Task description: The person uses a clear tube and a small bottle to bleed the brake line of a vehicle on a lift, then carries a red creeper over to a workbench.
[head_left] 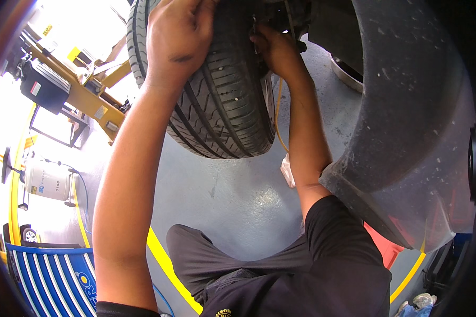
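Observation:
A black car tyre [225, 100] with deep tread grooves hangs above a grey workshop floor, still on the raised car. My left hand [177, 37] lies flat over the top of the tread, fingers curled round it. My right hand [275, 47] reaches behind the tyre at its inner side, fingers closed around a small dark metal part [255, 31] there; what it is cannot be made out. The dark wheel-arch liner [407, 121] curves over my right forearm.
A yellow lift arm [84, 95] stretches at the left. A white drum on wheels [47, 182] stands by a yellow floor line [166, 269]. A blue ribbed panel [53, 277] is at lower left, a thin yellow hose [276, 116] behind the tyre.

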Demonstrator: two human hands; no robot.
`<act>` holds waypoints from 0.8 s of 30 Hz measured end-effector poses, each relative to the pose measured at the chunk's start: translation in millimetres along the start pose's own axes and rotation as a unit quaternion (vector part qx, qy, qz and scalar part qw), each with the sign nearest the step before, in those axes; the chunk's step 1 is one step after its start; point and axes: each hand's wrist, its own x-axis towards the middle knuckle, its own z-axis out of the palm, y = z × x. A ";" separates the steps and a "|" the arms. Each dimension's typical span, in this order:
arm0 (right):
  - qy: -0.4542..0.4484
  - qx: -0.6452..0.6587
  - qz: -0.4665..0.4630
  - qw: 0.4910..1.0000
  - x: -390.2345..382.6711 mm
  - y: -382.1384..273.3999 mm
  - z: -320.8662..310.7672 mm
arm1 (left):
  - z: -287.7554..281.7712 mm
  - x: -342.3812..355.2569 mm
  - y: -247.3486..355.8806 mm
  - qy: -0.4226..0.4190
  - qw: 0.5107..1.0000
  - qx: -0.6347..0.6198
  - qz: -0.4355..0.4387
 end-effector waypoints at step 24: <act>-0.032 -0.066 -0.016 0.997 4.1 13.2 0.6 | 4.2 -0.8 -7.0 0.021 0.998 -0.022 0.046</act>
